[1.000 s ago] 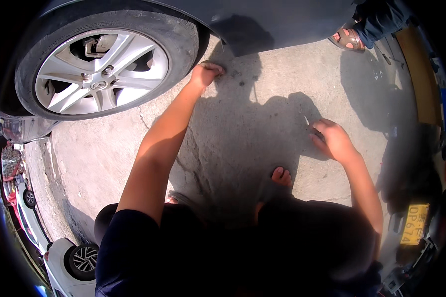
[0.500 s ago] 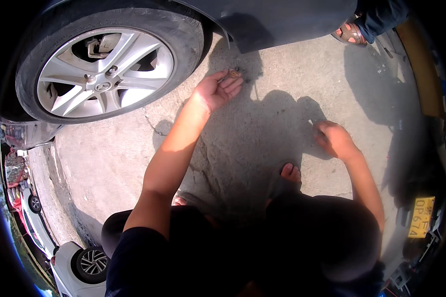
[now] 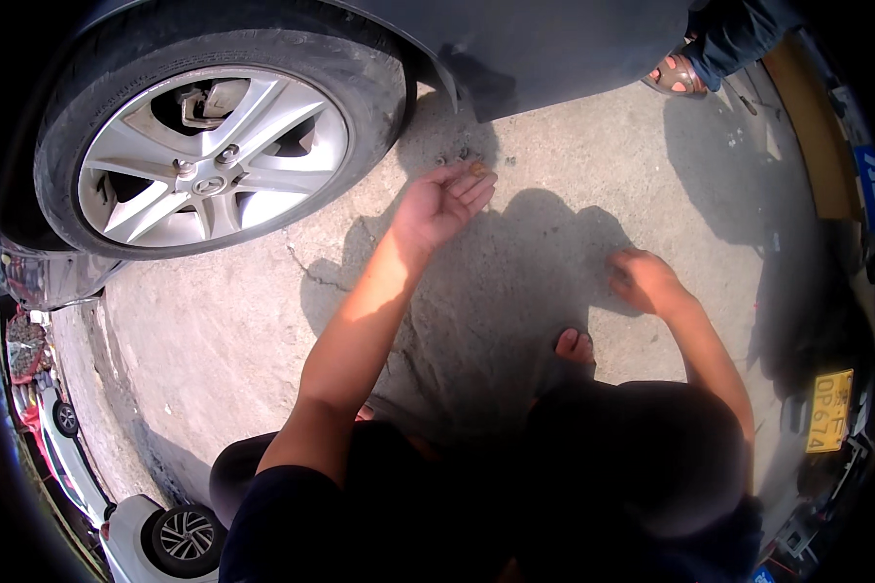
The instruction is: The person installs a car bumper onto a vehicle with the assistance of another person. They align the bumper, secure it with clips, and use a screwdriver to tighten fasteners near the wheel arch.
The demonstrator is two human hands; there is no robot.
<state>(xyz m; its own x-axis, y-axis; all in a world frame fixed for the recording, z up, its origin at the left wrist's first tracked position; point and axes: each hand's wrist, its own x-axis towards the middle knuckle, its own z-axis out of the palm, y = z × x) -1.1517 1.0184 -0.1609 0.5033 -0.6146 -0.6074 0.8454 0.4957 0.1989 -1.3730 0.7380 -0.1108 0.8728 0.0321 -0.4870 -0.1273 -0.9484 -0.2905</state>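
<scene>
My left hand (image 3: 437, 211) is held palm up above the concrete, just right of the car wheel (image 3: 214, 160). At its thumb and fingertips is a small rust-brown piece (image 3: 477, 169), too small to name. Several small dark metal pieces (image 3: 464, 154) lie on the ground just beyond those fingers. My right hand (image 3: 647, 281) hovers at the right with its fingers curled inward; what they hold, if anything, is hidden. The wheel has a silver spoked rim, with two bolt heads or nuts showing near its hub.
A dark car body panel (image 3: 544, 58) overhangs the far side. Another person's sandalled foot (image 3: 678, 76) stands at the far right, near a thin dark tool (image 3: 747, 103). My own foot (image 3: 575, 346) is below my right hand. A white car (image 3: 151, 539) is at the lower left.
My left hand has shifted slightly right and nearer, the brown piece moving with it. The fingers of my right hand look more closed, and a pale speck beside them no longer shows.
</scene>
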